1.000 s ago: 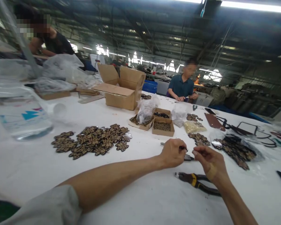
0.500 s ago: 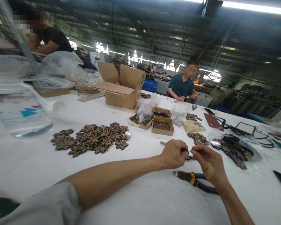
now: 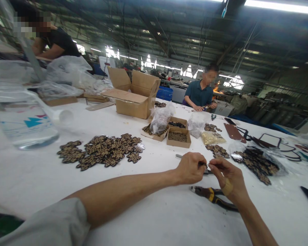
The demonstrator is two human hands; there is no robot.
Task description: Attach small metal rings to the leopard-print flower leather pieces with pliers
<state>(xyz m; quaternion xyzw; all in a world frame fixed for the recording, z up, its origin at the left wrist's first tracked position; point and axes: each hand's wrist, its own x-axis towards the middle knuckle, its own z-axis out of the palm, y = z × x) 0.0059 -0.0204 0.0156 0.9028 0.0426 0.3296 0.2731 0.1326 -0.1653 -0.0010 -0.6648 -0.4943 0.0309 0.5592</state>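
Note:
My left hand (image 3: 191,168) is closed above the white table, with a small dark piece (image 3: 202,164) showing at its fingertips. Close beside it, my right hand (image 3: 232,181) pinches thumb and forefinger together at that piece; whatever is between them is too small to name. Beneath my left hand lies a slim metal tool (image 3: 179,156), mostly covered. A pair of pliers (image 3: 210,194) with black and yellow handles rests on the table just below, its handle ends partly behind my right wrist.
Leopard-print flower-shaped patches (image 3: 105,150) are heaped at left, more (image 3: 259,167) at right. Small cardboard trays (image 3: 179,143) of metal bits stand ahead, near an open carton (image 3: 133,107). A clear plastic jug (image 3: 25,126) is at far left. A co-worker (image 3: 201,92) sits across the table.

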